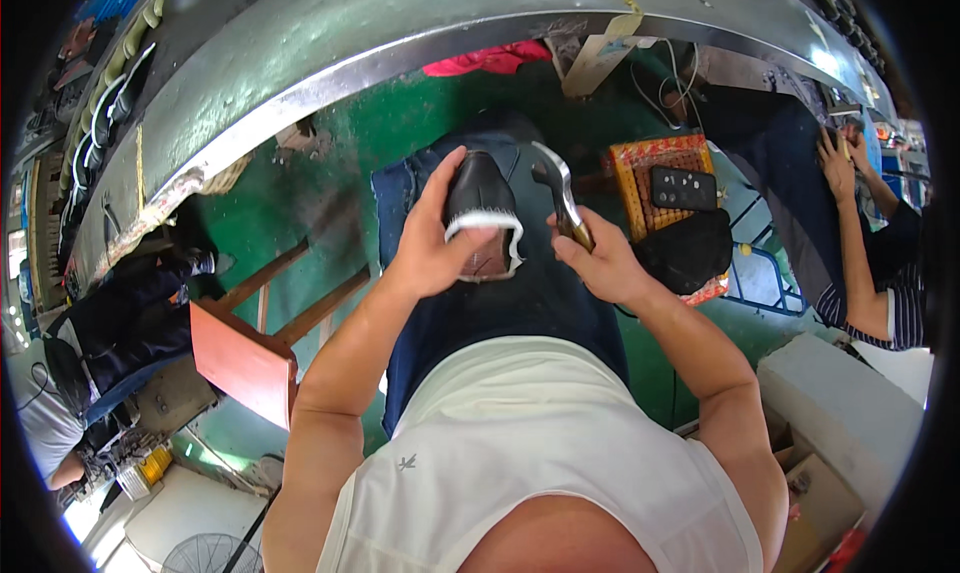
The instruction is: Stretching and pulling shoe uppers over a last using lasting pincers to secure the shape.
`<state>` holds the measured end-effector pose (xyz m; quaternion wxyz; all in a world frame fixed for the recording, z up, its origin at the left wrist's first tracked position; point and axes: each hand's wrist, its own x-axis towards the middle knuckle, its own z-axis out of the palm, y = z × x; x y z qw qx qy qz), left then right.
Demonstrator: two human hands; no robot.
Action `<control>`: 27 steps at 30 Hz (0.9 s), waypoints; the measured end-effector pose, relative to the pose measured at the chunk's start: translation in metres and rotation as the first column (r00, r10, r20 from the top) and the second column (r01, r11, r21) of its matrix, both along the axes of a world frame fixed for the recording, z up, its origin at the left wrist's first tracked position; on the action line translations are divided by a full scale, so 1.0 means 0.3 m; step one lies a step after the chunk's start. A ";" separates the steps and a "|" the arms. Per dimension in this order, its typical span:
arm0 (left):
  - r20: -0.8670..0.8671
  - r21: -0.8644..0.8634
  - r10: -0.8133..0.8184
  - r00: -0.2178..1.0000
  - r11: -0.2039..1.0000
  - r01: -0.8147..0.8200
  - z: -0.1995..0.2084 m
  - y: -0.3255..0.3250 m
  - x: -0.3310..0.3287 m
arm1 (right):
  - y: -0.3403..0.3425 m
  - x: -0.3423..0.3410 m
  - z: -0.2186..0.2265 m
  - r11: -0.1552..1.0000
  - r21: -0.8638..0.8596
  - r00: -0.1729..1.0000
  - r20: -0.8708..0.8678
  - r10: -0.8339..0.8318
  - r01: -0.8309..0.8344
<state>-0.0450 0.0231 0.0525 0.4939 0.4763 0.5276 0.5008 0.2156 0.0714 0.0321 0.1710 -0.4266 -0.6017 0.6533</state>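
Observation:
A black leather shoe upper, apparently stretched over a form, rests above my lap with its toe pointing away. White stitching and a white strip edge its near opening, where a brown inside shows. Wrapped round its left side, my left hand grips it, thumb across the near end. My right hand is closed round the handle of lasting pincers. Their curved metal jaw and dark stub stand just right of the shoe upper, apart from it. Whether the jaws are parted cannot be made out.
A long metal-edged workbench curves across the far side. To my right, a beaded seat bears a black remote-like device and a dark cloth. A wooden stool stands left. Other people sit at both sides.

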 end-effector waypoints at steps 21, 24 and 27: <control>0.123 -0.096 -0.178 0.976 0.977 0.190 -0.155 0.147 -0.189 | 0.126 -0.194 0.018 0.941 -0.025 0.929 0.152 0.337 -0.337; 0.148 -0.071 -0.149 0.978 0.984 0.161 -0.202 0.172 -0.206 | 0.095 -0.226 -0.092 0.929 0.230 0.936 0.269 0.226 -0.291; 0.346 -0.157 -0.138 0.928 0.967 0.202 -0.171 0.169 -0.221 | 0.106 -0.240 -0.071 0.876 0.391 0.940 0.297 0.171 -0.283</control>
